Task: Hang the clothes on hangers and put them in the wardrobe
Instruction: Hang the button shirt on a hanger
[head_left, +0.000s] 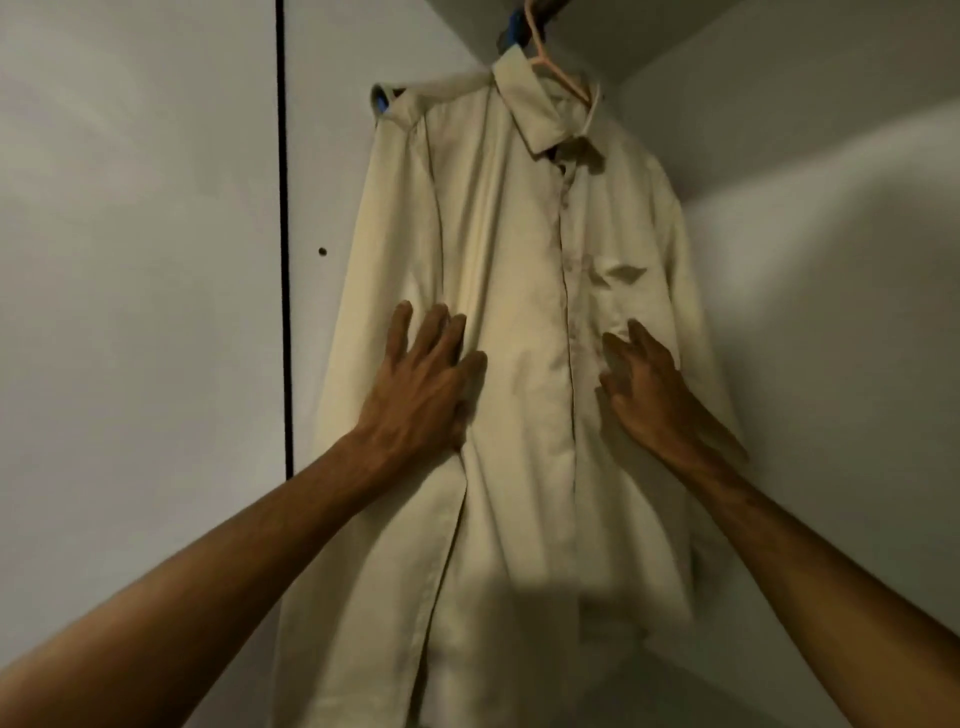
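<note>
A cream long-sleeved shirt hangs buttoned inside the wardrobe on a pink hanger, whose hook goes over a dark rail at the top. My left hand lies flat on the shirt's left front panel with its fingers spread. My right hand rests with spread fingers on the right panel, just below the chest pocket. Neither hand grips the cloth. A bit of blue shows behind the collar, near the rail.
White wardrobe walls surround the shirt: a left side panel with a small dark hole, and a right wall. A dark vertical gap separates the side panel from the door on the far left. Shadow fills the lower right.
</note>
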